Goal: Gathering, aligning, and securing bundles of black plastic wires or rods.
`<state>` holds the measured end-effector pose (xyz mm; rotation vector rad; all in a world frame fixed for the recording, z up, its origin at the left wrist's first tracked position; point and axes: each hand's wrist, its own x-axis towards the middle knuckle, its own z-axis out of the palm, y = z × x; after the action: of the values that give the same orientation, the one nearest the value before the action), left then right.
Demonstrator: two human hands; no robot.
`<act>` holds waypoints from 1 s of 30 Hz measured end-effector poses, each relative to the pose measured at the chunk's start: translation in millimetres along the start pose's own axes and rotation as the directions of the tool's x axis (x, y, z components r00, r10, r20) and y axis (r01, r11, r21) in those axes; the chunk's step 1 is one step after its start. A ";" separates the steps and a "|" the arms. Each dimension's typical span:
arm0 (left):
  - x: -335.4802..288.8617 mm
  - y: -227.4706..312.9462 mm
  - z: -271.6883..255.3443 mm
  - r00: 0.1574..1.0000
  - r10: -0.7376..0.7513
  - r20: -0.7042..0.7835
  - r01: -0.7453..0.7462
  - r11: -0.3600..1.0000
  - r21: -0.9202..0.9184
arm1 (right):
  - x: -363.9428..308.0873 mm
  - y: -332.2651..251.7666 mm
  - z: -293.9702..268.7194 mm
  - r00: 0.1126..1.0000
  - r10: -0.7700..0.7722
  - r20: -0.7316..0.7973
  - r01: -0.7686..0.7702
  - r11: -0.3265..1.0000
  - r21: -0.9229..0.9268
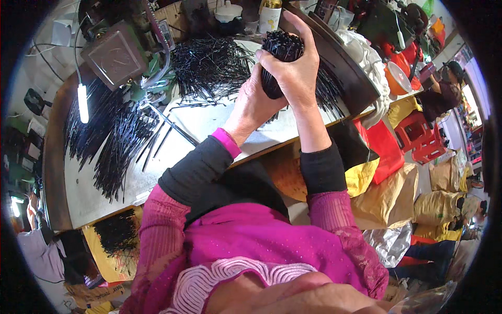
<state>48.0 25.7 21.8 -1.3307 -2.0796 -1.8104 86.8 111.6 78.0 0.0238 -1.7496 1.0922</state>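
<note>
Both of my hands are wrapped round a thick bundle of thin black strips (283, 46), its cut ends facing up. My left hand (257, 102) grips it low on the left side. My right hand (297, 70) clasps it from the right, with the index finger stretched upward and the thumb across the front. Behind my left hand lies a heap of loose black strips (206, 65) on the white table (196, 119). More black strips (104, 136) spread across the table's left part, beside a sewing machine (116, 58). What exactly the strips are, I cannot tell.
A lit lamp (82, 103) hangs at the left. A patterned can (270, 18) and a white lidded pot (228, 11) stand at the back. On the right are white cloth (361, 60), red stools (418, 137), brown paper sacks (392, 193) and another person (444, 94).
</note>
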 end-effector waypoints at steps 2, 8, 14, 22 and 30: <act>0.5 -1.0 0.1 0.998 -0.049 0.051 0.048 0.999 0.009 | -1.2 -2.5 -1.2 1.000 0.020 -0.005 -0.020 0.998 0.064; -0.4 -0.1 0.6 0.992 0.092 0.084 -0.092 0.996 -0.005 | 5.9 7.1 -14.3 0.967 -0.128 -0.218 0.153 0.983 0.100; 3.2 -16.5 -3.2 0.962 0.259 0.080 -0.253 0.964 -0.084 | 26.2 -15.6 -34.1 0.864 -0.364 -0.349 0.365 0.929 -0.066; 3.7 -40.0 -5.9 0.999 -0.009 -0.034 -0.001 0.953 -0.302 | 40.7 -35.5 -72.1 0.839 -0.335 -0.428 0.351 0.935 -0.042; -7.1 -49.7 0.8 0.971 0.238 0.034 -0.241 0.956 0.168 | 33.8 -37.5 -155.7 0.815 -0.564 -0.130 0.486 0.789 -0.375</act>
<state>21.2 26.3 -20.7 -1.4766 -1.9306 -1.4940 203.9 209.4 137.3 0.1667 -1.5483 0.3656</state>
